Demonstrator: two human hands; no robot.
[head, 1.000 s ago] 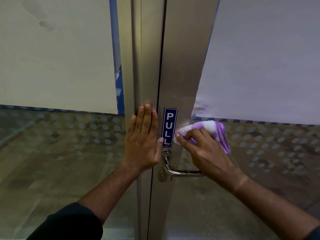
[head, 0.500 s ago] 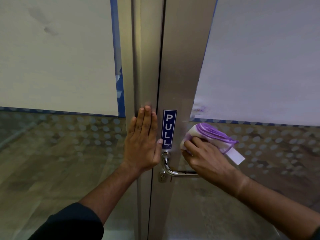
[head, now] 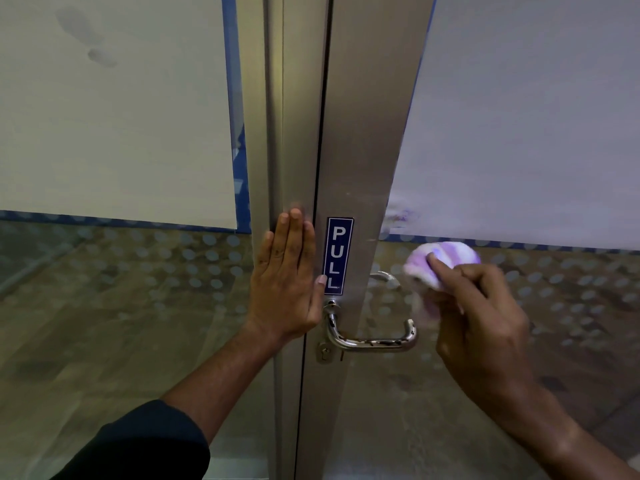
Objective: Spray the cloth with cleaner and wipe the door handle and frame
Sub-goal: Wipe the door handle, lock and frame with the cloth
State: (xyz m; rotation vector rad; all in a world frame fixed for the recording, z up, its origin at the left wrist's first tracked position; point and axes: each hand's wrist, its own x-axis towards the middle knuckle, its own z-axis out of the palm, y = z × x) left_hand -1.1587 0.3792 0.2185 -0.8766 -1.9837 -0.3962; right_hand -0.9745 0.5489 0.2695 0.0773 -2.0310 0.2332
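The right hand (head: 485,317) is curled around a bunched purple-and-white cloth (head: 441,263), fingers folded in with the forefinger laid across the front of the wad, so the cloth sits at about twelve o'clock from the knuckles, bulging out above and a little to eleven o'clock of the fist. The cloth is blurred with motion; its lower edge trails down behind the fingers toward the palm. It is over the dotted glass panel (head: 554,289) just past the right edge of the metal door frame (head: 363,133), but whether it touches the glass cannot be told. From the cloth, the door handle (head: 372,342) lies at about seven o'clock, near but apart; the handle's free end curls up just beside the base of the right thumb, with a gap showing between them. The blue PULL sticker (head: 338,256) is at nine o'clock from the cloth, on the frame. The left hand (head: 285,282) is flat and open, fingers straight and pressed side by side, palm against the neighbouring metal post (head: 277,133) at nine o'clock from the sticker; its thumb tip reaches across the seam and touches the sticker's lower left edge. A dark sleeve (head: 138,445) covers the left forearm toward seven o'clock.
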